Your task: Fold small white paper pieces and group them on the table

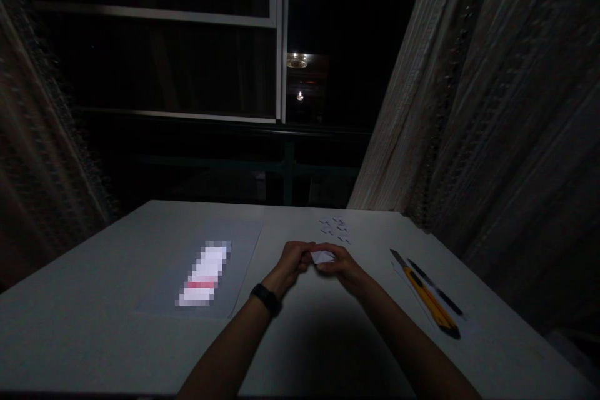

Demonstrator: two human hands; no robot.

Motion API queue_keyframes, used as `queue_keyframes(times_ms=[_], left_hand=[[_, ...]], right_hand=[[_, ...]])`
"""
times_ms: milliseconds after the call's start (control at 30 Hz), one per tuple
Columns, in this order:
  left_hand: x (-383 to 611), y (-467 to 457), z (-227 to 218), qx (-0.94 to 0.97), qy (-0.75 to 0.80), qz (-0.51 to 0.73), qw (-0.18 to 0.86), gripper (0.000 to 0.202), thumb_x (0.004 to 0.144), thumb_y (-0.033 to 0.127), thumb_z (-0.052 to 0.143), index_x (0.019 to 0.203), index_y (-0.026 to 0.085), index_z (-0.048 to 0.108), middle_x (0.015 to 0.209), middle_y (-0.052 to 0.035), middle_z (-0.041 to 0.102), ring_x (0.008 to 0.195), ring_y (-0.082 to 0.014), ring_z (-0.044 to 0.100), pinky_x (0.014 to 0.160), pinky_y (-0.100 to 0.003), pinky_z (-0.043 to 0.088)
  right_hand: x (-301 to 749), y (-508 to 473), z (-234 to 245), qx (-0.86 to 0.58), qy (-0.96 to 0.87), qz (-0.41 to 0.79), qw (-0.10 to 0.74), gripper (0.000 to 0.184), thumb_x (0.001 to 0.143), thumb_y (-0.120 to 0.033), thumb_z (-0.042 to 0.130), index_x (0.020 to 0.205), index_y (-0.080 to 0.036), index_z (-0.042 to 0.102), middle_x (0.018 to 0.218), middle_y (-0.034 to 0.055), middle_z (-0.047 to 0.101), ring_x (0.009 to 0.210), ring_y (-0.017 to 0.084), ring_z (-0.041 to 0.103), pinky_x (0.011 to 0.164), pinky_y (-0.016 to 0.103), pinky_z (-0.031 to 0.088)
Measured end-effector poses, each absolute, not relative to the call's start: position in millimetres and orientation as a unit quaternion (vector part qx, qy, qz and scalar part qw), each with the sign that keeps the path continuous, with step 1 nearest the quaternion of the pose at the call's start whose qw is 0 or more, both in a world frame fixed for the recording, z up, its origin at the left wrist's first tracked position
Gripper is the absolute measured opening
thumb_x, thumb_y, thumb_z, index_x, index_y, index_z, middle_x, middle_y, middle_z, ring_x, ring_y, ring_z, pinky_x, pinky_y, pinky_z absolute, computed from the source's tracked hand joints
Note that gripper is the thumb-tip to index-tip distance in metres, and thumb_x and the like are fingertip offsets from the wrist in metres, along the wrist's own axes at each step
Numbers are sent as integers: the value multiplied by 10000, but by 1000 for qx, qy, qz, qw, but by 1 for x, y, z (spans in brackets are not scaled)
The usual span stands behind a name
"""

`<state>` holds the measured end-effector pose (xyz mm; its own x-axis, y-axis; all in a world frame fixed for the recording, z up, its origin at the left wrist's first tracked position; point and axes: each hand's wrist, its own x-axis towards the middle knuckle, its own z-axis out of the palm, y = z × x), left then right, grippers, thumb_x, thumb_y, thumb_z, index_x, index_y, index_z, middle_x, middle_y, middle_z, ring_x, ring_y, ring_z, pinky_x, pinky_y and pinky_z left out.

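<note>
Over the middle of the white table (300, 337), a small piece of folded white paper (322, 257) is between my two hands. My left hand (296, 259), with a dark band on its wrist, pinches the paper's left edge. Fingers and thumb of my right hand (341, 264) close on it from above and below at the right. Just beyond my hands lie several small folded paper pieces (334, 228) with dark marks or shadows. How the held paper is folded inside my fingers is hidden.
To the right lie a yellow utility knife (426, 297) with its blade showing, a dark pen (435, 287) and a thin sheet beneath. At left a bright, blurred-out screen (205, 275) rests on a large pale sheet (157, 290). Curtains (403, 75) hang beside a dark window.
</note>
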<state>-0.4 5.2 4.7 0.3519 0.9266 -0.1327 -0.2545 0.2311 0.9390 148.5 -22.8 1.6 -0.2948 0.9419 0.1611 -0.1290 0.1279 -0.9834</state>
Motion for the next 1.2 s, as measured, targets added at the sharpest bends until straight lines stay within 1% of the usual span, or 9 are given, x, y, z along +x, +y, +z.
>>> queue_keyframes(times_ms=[100, 267, 467, 633, 800, 967, 1133, 1200], left_hand=[[0, 5, 4, 449, 374, 432, 687, 234, 580, 306, 645, 569, 125, 496, 420, 78, 326, 346, -13, 226, 376, -193, 80], [1, 5, 2, 451, 399, 446, 663, 264, 577, 326, 647, 530, 126, 481, 417, 70, 343, 347, -16, 248, 374, -192, 108], [2, 5, 2, 457, 402, 455, 651, 289, 586, 346, 646, 512, 129, 471, 406, 65, 353, 341, -19, 261, 377, -197, 117], [2, 6, -1, 475, 399, 471, 627, 312, 610, 372, 628, 498, 136, 457, 400, 58, 362, 332, -23, 268, 373, -206, 136], [4, 6, -3, 497, 396, 477, 607, 344, 620, 409, 620, 482, 143, 451, 387, 59, 354, 338, -34, 282, 375, -209, 163], [4, 5, -1, 516, 379, 462, 614, 361, 623, 429, 616, 479, 145, 446, 389, 58, 346, 345, -38, 280, 379, -215, 155], [1, 5, 1, 527, 373, 444, 621, 370, 615, 434, 628, 479, 143, 446, 401, 56, 352, 353, -35, 270, 386, -216, 150], [0, 5, 3, 524, 376, 433, 630, 372, 602, 416, 640, 460, 150, 423, 387, 61, 339, 348, -35, 262, 386, -217, 143]], right_hand=[[146, -22, -2, -363, -572, 554, 484, 409, 489, -196, 733, 892, -209, 663, 834, 17, 625, 698, 155, 536, 591, 255, 394], [143, -23, -4, -363, -558, 549, 505, 355, 489, -209, 719, 840, -207, 666, 794, 11, 628, 691, 157, 535, 592, 257, 393], [142, -23, -5, -376, -547, 556, 501, 364, 478, -199, 715, 837, -206, 655, 745, 4, 624, 636, 147, 526, 555, 250, 385], [140, -22, -7, -373, -527, 563, 516, 334, 490, -197, 697, 822, -200, 656, 747, 8, 625, 675, 160, 530, 583, 258, 388], [139, -24, -5, -369, -514, 571, 523, 282, 525, -177, 687, 805, -198, 667, 717, 3, 625, 663, 150, 533, 607, 263, 394], [140, -22, -6, -373, -508, 564, 533, 239, 541, -223, 710, 777, -190, 696, 789, 41, 641, 728, 183, 555, 623, 293, 421], [145, -20, -6, -366, -562, 545, 503, 245, 576, -253, 715, 814, -196, 707, 919, 63, 627, 852, 217, 553, 682, 326, 442], [146, -19, -7, -356, -587, 533, 495, 220, 585, -267, 716, 793, -199, 711, 945, 64, 620, 886, 223, 548, 713, 338, 443]])
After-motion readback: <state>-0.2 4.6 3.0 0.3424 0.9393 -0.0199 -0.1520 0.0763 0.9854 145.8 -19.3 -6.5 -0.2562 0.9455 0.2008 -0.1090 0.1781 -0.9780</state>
